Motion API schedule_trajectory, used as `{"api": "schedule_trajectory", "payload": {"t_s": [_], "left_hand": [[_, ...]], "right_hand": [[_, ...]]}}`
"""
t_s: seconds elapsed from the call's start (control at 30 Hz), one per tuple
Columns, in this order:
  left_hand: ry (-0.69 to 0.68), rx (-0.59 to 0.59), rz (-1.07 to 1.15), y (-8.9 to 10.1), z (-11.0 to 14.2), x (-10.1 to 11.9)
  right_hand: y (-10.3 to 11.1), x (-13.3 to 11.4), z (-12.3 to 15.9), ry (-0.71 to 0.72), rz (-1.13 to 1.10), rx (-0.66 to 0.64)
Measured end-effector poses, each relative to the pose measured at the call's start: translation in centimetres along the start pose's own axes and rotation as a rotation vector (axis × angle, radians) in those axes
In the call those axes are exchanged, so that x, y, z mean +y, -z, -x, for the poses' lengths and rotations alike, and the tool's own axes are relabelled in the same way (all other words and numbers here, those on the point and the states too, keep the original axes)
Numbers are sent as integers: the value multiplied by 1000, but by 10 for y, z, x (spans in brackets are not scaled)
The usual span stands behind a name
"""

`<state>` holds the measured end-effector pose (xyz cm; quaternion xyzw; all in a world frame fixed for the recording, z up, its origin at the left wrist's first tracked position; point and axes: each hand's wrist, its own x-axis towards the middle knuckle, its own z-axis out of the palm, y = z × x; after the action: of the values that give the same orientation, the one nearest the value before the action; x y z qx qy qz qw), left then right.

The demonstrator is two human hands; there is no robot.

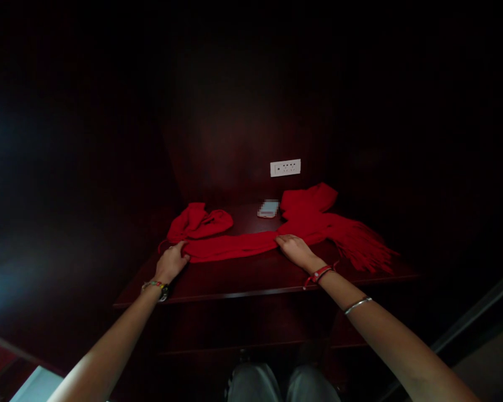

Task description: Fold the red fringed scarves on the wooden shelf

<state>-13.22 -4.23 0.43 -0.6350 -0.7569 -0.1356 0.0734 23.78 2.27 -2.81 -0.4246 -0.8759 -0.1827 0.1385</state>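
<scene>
I have a red fringed scarf (230,247) in view, its narrow strip stretched between the fingers of the left hand (172,261) and those of the right hand (295,250). Its long axis runs left to right, roughly along the front edge of the worktop (235,279). Neither hand is nearer to this strip: each touches one end of it.

On the left I see bent fingers, the thumb a little apart from them, with red cloth in the gap. On the right the fingertips are close together on the strip, and the thumb is hidden from me. I cannot tell whether either set pinches the cloth or only presses on it.

A bunched red part (199,223) lies just beyond the left fingers. Past the right fingers the cloth widens into a folded heap, and its fringe (366,245) fans out to their right, so the right hand is the nearer one to that end.

Farther out, a smartphone (269,209) lies beyond the right fingers and slightly to their left, near the heap. Behind it, I make out a white socket plate (285,168) on the dark back panel.
</scene>
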Motion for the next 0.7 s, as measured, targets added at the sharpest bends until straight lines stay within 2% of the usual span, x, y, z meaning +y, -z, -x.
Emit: {"api": "schedule_trajectory", "payload": {"t_s": [0.13, 0.2, 0.27, 0.33, 0.47, 0.5, 0.57, 0.63, 0.7], "left_hand": [[-161, 294, -9, 12, 1, -6], [-155, 453, 32, 19, 0, -8], [-103, 548, 52, 20, 1, -10], [-69, 475, 2, 15, 7, -12], [-61, 87, -181, -1, 24, -18], [-62, 52, -206, -3, 26, -19], [-121, 54, -233, -3, 26, -20], [-244, 68, -251, -1, 22, -19], [-359, 29, -256, 0, 15, -18]], "right_hand": [[-1, 0, 1, 60, 22, 96], [-2, 0, 1, 79, 31, 175], [-3, 0, 2, 94, 26, 220], [-3, -1, 3, 133, 1, 186], [-1, -2, 3, 189, -56, 57], [-1, -2, 3, 188, -61, 50], [0, -3, 3, 187, -72, 65], [1, -4, 4, 197, -95, 106], [1, -4, 4, 207, -115, 155]]}}
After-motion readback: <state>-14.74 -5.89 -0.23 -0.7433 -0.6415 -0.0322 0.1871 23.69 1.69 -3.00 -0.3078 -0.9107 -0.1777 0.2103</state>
